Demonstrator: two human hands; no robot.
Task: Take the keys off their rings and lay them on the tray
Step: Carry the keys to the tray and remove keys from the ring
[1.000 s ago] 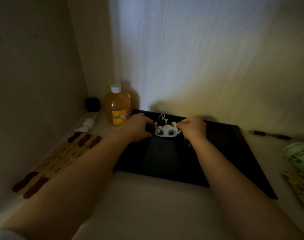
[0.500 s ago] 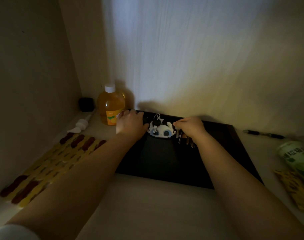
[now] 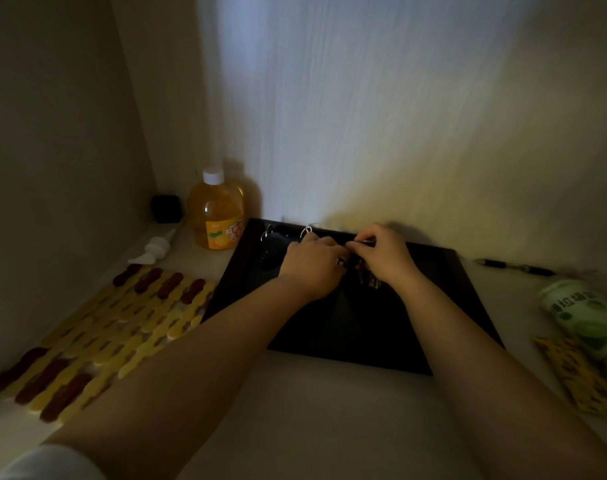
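Observation:
A black tray (image 3: 444, 296) lies on the table against the back wall. Both hands meet over its far half. My left hand (image 3: 312, 268) is closed over the key bunch and hides the white charm; a metal ring (image 3: 306, 231) sticks up behind its knuckles. My right hand (image 3: 381, 256) pinches a thin metal piece at the bunch, and several keys (image 3: 368, 277) hang below it in shadow. A dark fob (image 3: 272, 249) with a second ring (image 3: 268, 230) lies on the tray at the far left.
An orange juice bottle (image 3: 216, 216) stands left of the tray, with a black cube (image 3: 166, 208) and a white nozzle (image 3: 153, 250) near the corner. A yellow-and-brown mat (image 3: 104, 334) lies left. At right are a pen (image 3: 513, 267), a green can (image 3: 586, 320) and a yellow packet (image 3: 579, 375).
My left hand has moved right from the tray's left edge onto the bunch and now covers the white charm. The right hand stays on the bunch. The view has shifted slightly.

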